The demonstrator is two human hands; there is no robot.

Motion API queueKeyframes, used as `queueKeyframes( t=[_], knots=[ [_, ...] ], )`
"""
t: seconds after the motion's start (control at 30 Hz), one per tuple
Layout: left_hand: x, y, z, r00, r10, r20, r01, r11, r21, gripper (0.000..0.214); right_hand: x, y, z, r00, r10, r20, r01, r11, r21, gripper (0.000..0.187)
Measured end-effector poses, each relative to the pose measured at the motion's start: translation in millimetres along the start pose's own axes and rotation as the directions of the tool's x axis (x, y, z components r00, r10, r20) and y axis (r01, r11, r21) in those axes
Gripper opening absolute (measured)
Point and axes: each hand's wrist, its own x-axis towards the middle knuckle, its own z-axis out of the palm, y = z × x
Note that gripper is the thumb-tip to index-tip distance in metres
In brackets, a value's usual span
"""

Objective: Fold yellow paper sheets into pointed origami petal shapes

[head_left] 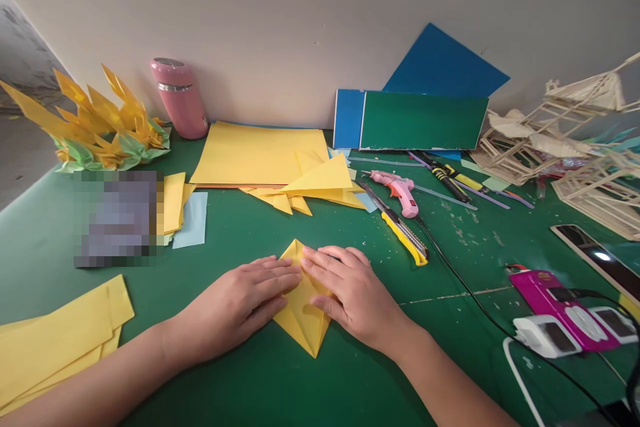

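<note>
Folded yellow paper: it lies on the green tabletop in front of you, the paper showing creases and a point toward you and another away.
Left hand: your left hand lies nearly flat, fingers extended, fingertips on the paper's left side, gripping nothing.
Right hand: your right hand is spread, palm down, thumb apart from the fingers, resting on the paper's right side without a grip.
Beyond your hands: loose yellow pieces overlap a yellow sheet.
To your right: a yellow cutter lies near a pink glue gun.
</note>
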Motion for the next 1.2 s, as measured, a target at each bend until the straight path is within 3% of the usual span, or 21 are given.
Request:
queueKeyframes(
  t=[0.37, 0.73, 0.97, 1.2],
  knots=[
    [-4.0, -3.8, 7.5, 1.0, 0.025, -0.007, -0.026, 0.998, -0.059, 0.035, -0.1, 0.8, 0.4, 1.0, 0.003, 0.018, -0.003, 1.0, -0.011, 0.056],
    [-0.5, -1.1, 3.1, 0.997, 0.03, 0.071, -0.032, 0.999, 0.032, 0.037, 0.0, 1.6, 0.1, 0.999, 0.015, 0.028, -0.014, 1.0, -0.012, 0.052],
    [0.4, -0.2, 7.3, 1.0, -0.002, 0.018, 0.001, 1.0, 0.026, 0.031, -0.3, 2.2, 0.4, 1.0, 0.012, 0.022, -0.012, 0.999, -0.04, 0.048],
    [0.5, -1.0, 8.0, 0.999, -0.002, 0.044, -0.001, 0.998, 0.057, 0.03, -0.8, 1.9, 0.4, 0.999, 0.032, 0.026, -0.032, 0.999, -0.011, 0.051]
  ],
)
